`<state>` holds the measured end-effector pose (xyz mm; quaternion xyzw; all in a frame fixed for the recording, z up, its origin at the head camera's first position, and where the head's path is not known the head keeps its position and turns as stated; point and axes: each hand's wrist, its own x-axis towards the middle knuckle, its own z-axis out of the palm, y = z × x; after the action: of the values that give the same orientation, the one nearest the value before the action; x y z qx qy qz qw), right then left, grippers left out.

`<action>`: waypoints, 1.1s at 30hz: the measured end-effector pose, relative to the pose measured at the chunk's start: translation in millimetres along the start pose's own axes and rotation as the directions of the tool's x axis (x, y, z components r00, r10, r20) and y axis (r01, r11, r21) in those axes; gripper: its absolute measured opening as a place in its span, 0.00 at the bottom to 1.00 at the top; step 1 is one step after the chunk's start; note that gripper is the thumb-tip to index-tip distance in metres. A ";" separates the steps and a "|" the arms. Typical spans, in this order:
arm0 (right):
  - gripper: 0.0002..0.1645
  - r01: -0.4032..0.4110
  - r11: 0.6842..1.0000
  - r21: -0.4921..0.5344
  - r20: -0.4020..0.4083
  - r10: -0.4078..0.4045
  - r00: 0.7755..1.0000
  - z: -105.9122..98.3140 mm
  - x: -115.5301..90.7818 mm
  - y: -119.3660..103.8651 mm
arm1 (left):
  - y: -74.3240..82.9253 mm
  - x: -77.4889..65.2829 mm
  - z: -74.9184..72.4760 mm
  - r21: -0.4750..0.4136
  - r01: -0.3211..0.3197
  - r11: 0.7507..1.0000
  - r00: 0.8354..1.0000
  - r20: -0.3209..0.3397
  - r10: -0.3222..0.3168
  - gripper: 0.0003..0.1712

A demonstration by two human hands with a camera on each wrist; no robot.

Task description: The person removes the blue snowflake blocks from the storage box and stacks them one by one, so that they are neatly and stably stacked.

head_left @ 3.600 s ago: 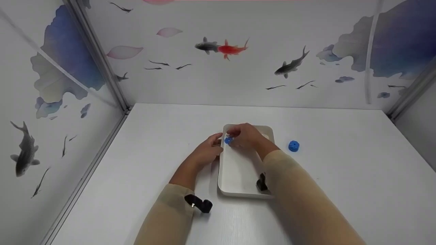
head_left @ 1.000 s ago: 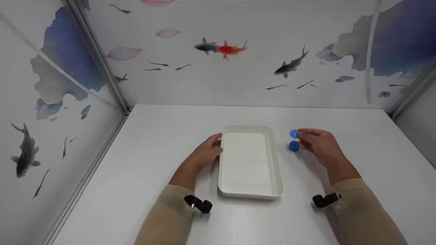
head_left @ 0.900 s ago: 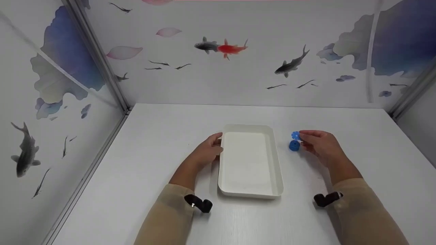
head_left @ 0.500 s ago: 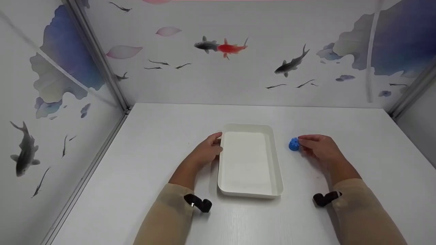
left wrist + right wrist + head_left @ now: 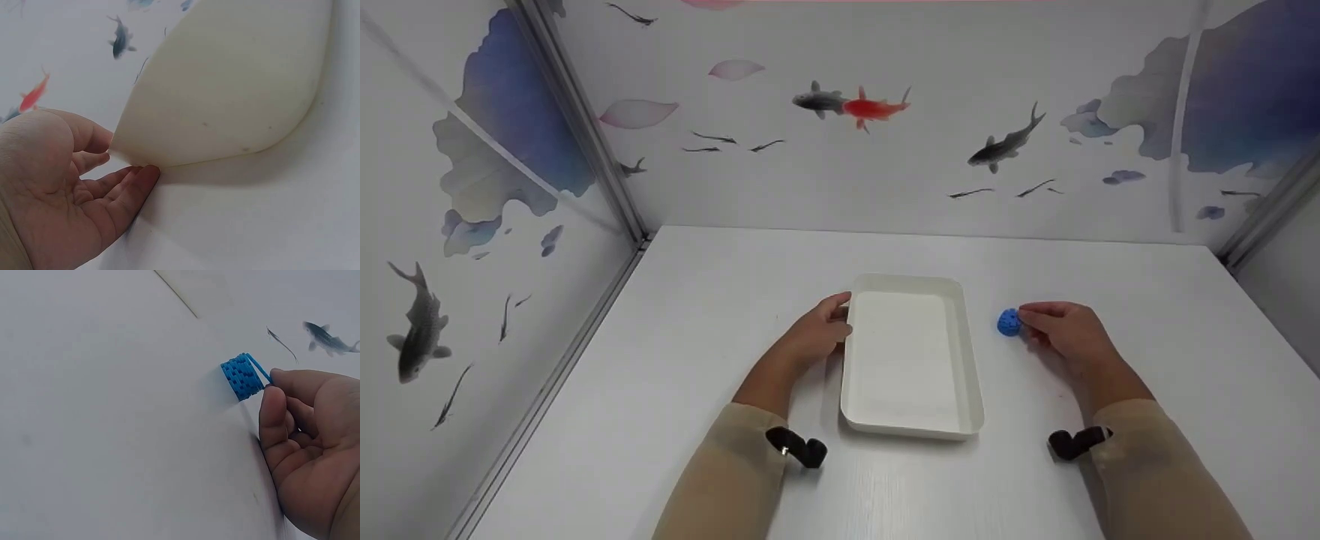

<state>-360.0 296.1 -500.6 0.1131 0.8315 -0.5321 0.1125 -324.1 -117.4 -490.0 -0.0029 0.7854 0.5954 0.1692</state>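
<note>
At the left wall of a white rectangular tray (image 5: 911, 360), my left hand (image 5: 814, 334) grips the edge with bent fingers and thumb, as the left wrist view shows (image 5: 73, 180). Right of the tray, a short stack of thin blue notched discs (image 5: 241, 377) stands on the table. My right hand (image 5: 1065, 330) pinches one more blue disc (image 5: 259, 368) between thumb and index finger. That disc tilts over the stack; its far edge meets the stack's top, while the near edge is raised. Nothing lies in the tray.
The white table (image 5: 720, 300) ends at a back wall (image 5: 885, 180) printed with fish and petals. A metal frame post (image 5: 577, 120) rises at the left corner. Black wrist cameras (image 5: 799, 448) stick out from both beige sleeves.
The right hand took a blue disc from the tray's far left, carried it right, and lowered it onto the stack. The left hand has stayed at the tray wall.
</note>
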 end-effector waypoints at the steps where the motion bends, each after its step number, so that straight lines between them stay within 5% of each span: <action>1: 0.32 -0.004 1.000 0.000 -0.002 0.004 1.000 0.0 0.0 0.6 | 0.2 0.0 0.2 -0.002 0.000 1.000 1.000 0.001 0.000 0.40; 33: 0.30 -0.031 0.994 0.105 -0.052 0.037 0.998 1.9 -6.2 1.5 | -4.7 6.5 0.7 -0.017 -0.003 1.000 1.000 0.008 0.003 0.41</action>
<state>-353.6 294.5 -500.7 0.1474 0.8033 -0.5695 0.0931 -329.1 -116.9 -496.3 -0.0007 0.7795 0.6025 0.1713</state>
